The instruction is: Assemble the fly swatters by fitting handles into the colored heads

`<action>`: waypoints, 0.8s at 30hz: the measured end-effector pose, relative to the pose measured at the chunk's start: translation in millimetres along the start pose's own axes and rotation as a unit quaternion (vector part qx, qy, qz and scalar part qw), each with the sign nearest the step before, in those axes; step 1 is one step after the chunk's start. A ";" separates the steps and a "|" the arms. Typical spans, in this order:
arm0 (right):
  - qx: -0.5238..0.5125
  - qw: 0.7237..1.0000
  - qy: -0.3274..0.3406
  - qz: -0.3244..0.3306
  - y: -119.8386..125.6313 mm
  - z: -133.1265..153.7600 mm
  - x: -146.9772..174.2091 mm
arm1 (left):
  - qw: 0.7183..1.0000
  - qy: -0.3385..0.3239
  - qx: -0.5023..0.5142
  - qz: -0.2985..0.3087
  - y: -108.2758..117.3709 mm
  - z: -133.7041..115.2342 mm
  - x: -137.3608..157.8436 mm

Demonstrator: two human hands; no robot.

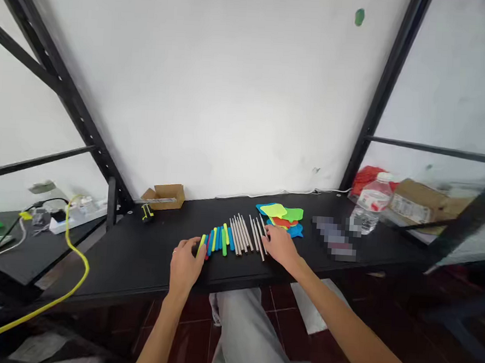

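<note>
A white wall rises behind a long black desk, with dark metal posts on both sides. Near the middle of the desk's front part lies a row of coloured sticks in blue, yellow, green and red, side by side. Just right of them lie pale sticks, mostly side by side and pointing away from the person.

The left hand is at the left end of the row, its fingers curved and its thumb near the fingertips, beside a yellow stick; whether it grips that stick I cannot tell. The right hand has its fingers bent over the rightmost pale sticks; its hold is hidden too.

Behind the right hand, bright flat cut-outs overlap in a pile. A small open cardboard box sits near the wall on the left, and a clear bottle stands at the right.
</note>
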State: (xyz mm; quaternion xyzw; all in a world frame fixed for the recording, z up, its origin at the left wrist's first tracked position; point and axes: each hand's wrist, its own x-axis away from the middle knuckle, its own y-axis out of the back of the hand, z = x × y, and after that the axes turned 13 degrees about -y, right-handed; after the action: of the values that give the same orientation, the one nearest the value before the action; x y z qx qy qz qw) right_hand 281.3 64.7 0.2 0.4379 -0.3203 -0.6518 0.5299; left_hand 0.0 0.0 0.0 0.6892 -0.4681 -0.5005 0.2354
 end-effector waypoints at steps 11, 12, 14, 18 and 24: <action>0.010 0.996 -0.069 0.054 3.2 2.3 -19.1 | 0.998 -0.021 -0.050 0.008 -1.9 -19.6 2.5; 0.007 0.996 -0.071 0.057 3.4 2.7 -20.1 | 0.998 -0.019 -0.053 0.008 -2.5 -20.6 1.9; -0.003 0.995 -0.073 0.063 3.5 3.6 -21.7 | 0.998 -0.013 -0.059 0.007 -3.8 -21.3 1.0; -0.031 0.995 -0.076 0.063 1.3 4.0 -23.3 | 0.999 0.000 -0.052 0.004 -6.5 -20.5 0.7; -0.121 0.988 -0.087 0.049 -6.1 -2.7 -21.2 | 0.999 0.015 -0.006 -0.030 -11.1 -15.9 3.0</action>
State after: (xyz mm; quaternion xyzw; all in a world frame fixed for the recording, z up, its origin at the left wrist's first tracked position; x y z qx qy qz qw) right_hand 282.3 86.8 -1.4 0.2956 -0.3051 -0.6948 0.5804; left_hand 19.2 0.0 -4.0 0.7086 -0.4410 -0.4997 0.2316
